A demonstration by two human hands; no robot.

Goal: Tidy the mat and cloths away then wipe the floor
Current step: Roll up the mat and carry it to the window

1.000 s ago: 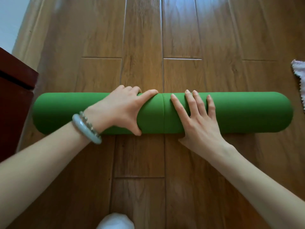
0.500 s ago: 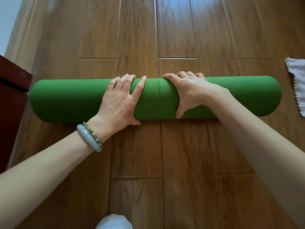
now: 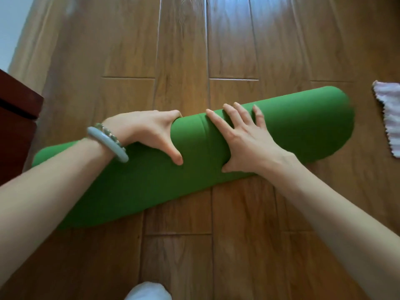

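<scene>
Rolled green mat [image 3: 303, 128] lies slantwise across the wooden floor [image 3: 184, 50], its left end nearer the camera and its right end farther off. A pale striped cloth [image 3: 388, 118] with a wavy edge lies flat on the floor just beyond the mat's right end, not touching it and cut off by the frame. A dark red-brown cabinet [image 3: 15, 131] stands beside the mat's left end. The left forearm crosses over that end and hides part of it.

Left hand [image 3: 149, 133] grips the mat near its middle, fingers curled over the far side, thumb on the near side. Right hand [image 3: 244, 144] presses flat just right of it, fingers splayed. A jade-like bangle and bead bracelet [image 3: 108, 144] are on the left wrist.

The mat looks matte and smooth, a thick cylinder with rounded ends. The floor is glossy brown planks with visible grain. A pale wall [image 3: 10, 18] is far left of the mat. A blurred white shape [image 3: 149, 292] sits below the mat, maybe a sock.
</scene>
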